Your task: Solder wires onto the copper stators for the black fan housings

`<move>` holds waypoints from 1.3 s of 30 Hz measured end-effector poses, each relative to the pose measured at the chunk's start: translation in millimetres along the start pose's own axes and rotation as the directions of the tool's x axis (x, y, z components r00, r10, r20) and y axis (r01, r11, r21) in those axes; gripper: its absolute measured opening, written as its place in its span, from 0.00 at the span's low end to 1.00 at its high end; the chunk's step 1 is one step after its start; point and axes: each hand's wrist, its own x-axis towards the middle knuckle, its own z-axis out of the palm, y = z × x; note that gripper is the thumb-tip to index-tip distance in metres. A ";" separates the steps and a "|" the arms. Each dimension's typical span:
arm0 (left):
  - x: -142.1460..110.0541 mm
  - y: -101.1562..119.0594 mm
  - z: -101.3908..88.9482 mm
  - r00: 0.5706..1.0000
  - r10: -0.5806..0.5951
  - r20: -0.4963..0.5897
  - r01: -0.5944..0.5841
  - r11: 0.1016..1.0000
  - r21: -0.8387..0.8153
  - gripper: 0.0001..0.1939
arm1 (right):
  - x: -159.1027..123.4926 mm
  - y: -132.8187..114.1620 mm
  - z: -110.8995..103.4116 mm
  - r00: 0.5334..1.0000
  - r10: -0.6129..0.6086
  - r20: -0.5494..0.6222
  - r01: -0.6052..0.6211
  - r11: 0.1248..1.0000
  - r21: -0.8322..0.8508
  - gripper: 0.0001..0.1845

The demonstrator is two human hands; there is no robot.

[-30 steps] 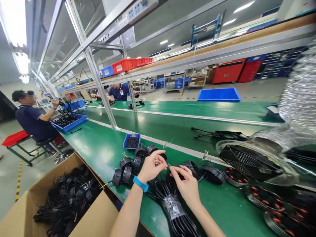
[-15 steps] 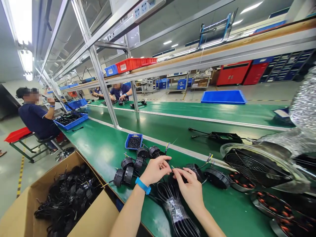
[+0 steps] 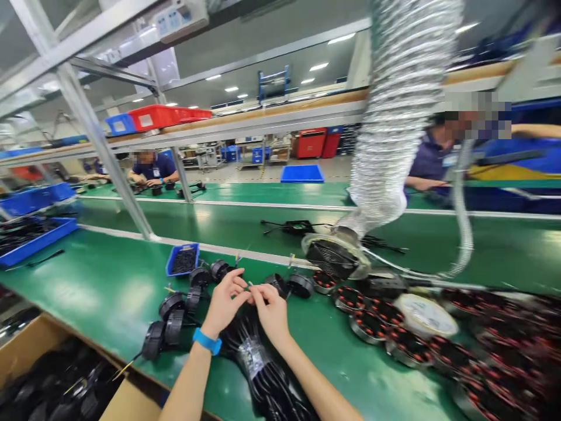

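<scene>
Fingertips [image 3: 240, 290] of both hands close together, seeming to pinch a thin wire end [image 3: 250, 286] — too fine to be sure. Left hand [image 3: 223, 304], blue wristband [image 3: 207, 341] at its wrist, and right hand [image 3: 272, 314] angle inward, forearms converging. Bagged black cable coils [image 3: 252, 356] lie just below the hands; black round connectors [image 3: 174, 327] sit left of them on the green workbench [image 3: 87, 280].

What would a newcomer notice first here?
The silver flexible duct hanging down mid-frame to a round fan guard on the green bench stands out first. To its right, round metal parts with red-dotted rims crowd the bench. At lower centre, the left hand, with a blue wristband, and the right hand meet at a thin wire end.
</scene>
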 end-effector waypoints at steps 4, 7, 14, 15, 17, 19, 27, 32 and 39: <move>8.1 -5.5 -15.4 0.991 -0.134 0.002 0.134 0.990 0.033 0.25 | 3.7 -4.1 -0.6 1.000 0.011 -0.007 -0.011 1.000 0.017 0.20; 10.9 -4.8 -17.3 0.979 -0.181 -0.091 0.179 0.984 -0.027 0.17 | 3.5 -5.6 -1.4 1.000 0.026 0.007 -0.026 0.999 0.019 0.20; 11.2 -3.1 3.4 0.958 -0.132 -0.256 0.101 0.986 -0.131 0.14 | 3.0 -7.4 -0.5 0.998 0.001 0.064 -0.002 1.000 0.015 0.16; 11.1 -2.9 4.9 0.956 -0.120 -0.268 0.089 0.988 -0.126 0.14 | 3.2 -8.0 -0.5 0.998 -0.003 0.065 0.002 1.000 0.014 0.16; 10.6 -2.3 6.1 0.954 -0.106 -0.281 0.076 0.990 -0.116 0.14 | 3.4 -9.1 -0.8 0.998 -0.006 0.069 0.005 1.000 0.013 0.16; 10.2 -1.4 5.7 0.954 -0.107 -0.280 0.078 0.991 -0.112 0.14 | 3.3 -10.2 -1.4 0.997 -0.004 0.081 0.003 1.000 0.017 0.16; 9.9 -0.4 3.9 0.955 -0.106 -0.278 0.083 0.992 -0.095 0.14 | 3.8 -10.9 -1.3 0.996 -0.008 0.087 0.006 1.000 0.025 0.17; 9.6 -2.5 4.9 0.955 -0.100 -0.278 0.081 0.994 -0.080 0.15 | 3.8 -11.1 -0.9 0.996 -0.015 0.085 0.014 1.000 0.012 0.17; 7.3 -3.9 5.2 0.966 -0.111 -0.232 0.118 0.993 0.017 0.16 | 2.7 -12.0 -1.1 0.996 -0.029 0.079 0.031 0.999 -0.018 0.15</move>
